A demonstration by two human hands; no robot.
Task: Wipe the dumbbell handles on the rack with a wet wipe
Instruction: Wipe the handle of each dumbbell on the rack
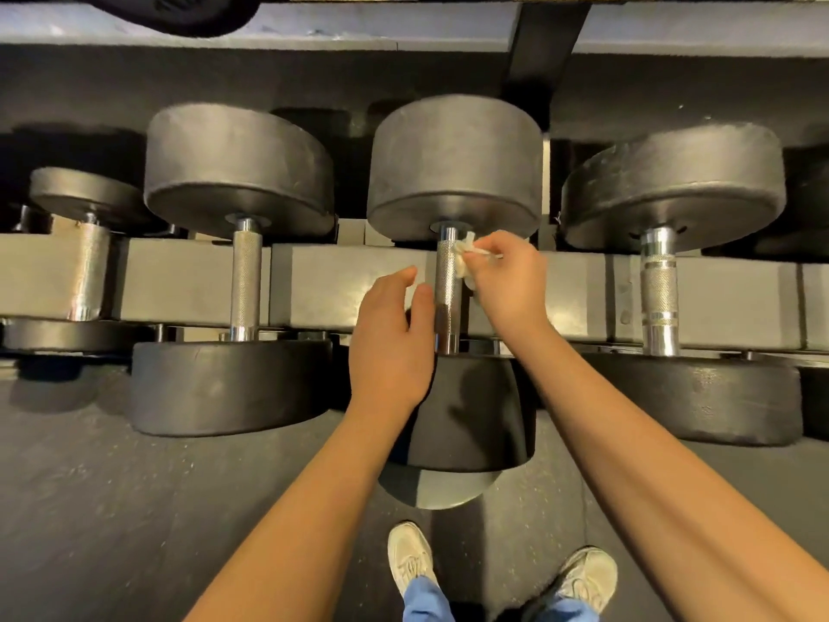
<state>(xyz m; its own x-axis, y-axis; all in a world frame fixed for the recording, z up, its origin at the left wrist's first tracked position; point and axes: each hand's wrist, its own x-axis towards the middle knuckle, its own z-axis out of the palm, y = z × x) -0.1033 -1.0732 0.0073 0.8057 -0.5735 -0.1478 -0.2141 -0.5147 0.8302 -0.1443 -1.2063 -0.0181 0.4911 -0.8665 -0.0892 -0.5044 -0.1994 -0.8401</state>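
Rack [341, 280] carrying dumbbell [453, 168], lying across it under the fingers. Left hand [390, 347] hovering, fingers relaxed, holding nothing, thumb just beside handle [448, 285]. Right hand [507, 285] pinching crumpled wipe [464, 258] between fingertips, pressing it against handle's right side.

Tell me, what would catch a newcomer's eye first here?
At centre, the right hand pinches a crumpled white wet wipe against the knurled steel handle of the middle dumbbell, while the left hand hovers open just left of that handle. Around them, big black dumbbells lie in a row across the grey rack.
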